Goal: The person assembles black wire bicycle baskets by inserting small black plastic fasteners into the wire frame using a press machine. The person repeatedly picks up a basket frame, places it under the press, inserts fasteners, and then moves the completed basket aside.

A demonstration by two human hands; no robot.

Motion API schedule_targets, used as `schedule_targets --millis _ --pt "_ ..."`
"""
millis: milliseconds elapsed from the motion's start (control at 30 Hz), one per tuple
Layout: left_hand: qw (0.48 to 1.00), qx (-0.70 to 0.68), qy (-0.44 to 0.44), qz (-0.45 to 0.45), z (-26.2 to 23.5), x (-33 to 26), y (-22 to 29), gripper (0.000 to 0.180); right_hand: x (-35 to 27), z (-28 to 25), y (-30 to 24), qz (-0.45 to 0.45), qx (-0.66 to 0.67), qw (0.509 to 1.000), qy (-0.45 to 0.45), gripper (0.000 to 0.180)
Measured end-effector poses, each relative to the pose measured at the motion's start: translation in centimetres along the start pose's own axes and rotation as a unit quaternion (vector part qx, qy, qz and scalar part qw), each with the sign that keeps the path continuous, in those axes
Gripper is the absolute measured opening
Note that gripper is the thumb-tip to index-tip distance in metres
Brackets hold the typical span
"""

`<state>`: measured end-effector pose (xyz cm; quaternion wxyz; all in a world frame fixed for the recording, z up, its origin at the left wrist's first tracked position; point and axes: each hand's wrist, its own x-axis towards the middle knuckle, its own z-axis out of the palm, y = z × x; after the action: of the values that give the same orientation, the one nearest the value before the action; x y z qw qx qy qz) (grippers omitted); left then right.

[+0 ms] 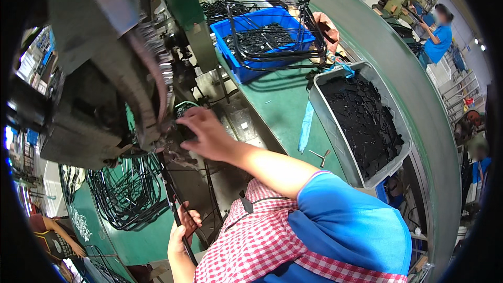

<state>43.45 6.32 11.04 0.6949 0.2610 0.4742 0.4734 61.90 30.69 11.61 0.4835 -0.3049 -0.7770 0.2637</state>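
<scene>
- While the left hand [183,226] grips a black tube [171,194] with thumb and fingers curled round it, the right hand [208,136] reaches up to the dark machine [94,73], its thumb and forefinger parted; I cannot tell whether the fingertips hold something small.
- The tube slants upward from the left hand toward the working area just beside the right fingertips; its upper end is too blurred to read, so I cannot say how it seats.
- A steady left grip seems to matter most: any twist at the low end would likely shift the far end near the tooling.
- The right fingers look best kept to the side of the machine's parts, and well clear before anything there moves.
- Left of the left hand, black wire frames [126,199] lie heaped; a free swing of the tube could snag them.
- To the right of the right hand, past a small metal tool [321,158], stands a grey bin [330,126] of black pieces, within likely easy reach.
</scene>
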Motion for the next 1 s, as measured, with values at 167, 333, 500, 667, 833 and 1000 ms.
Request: schedule_targets --millis 167,333,500,667,833,1000 --pt "1.000 0.011 0.021 0.007 0.7 -0.2 0.0 0.103 -4.9 -14.6 8.4 0.174 -0.239 0.941 0.165 0.040" --pt "0.999 -0.005 0.049 0.001 1.9 0.4 -0.5 0.099 -13.8 -29.9 20.9 0.333 -0.311 0.835 0.307 0.040" --pt "0.996 -0.031 0.086 -0.003 3.9 0.8 -1.3 0.093 -17.9 -35.0 26.8 0.541 -0.364 0.720 0.237 0.052" --pt "0.989 -0.018 0.148 -0.006 5.8 0.8 -1.1 0.092 -15.0 -34.1 27.0 0.596 -0.375 0.699 0.126 0.061" --pt "0.989 -0.014 0.148 0.006 6.9 1.6 -1.3 0.093 -14.6 -34.9 27.7 0.635 -0.323 0.701 0.046 0.060" --pt "0.991 -0.017 0.129 0.016 6.6 1.9 -1.8 0.092 -18.1 -34.6 27.8 0.602 -0.307 0.737 0.009 0.040"
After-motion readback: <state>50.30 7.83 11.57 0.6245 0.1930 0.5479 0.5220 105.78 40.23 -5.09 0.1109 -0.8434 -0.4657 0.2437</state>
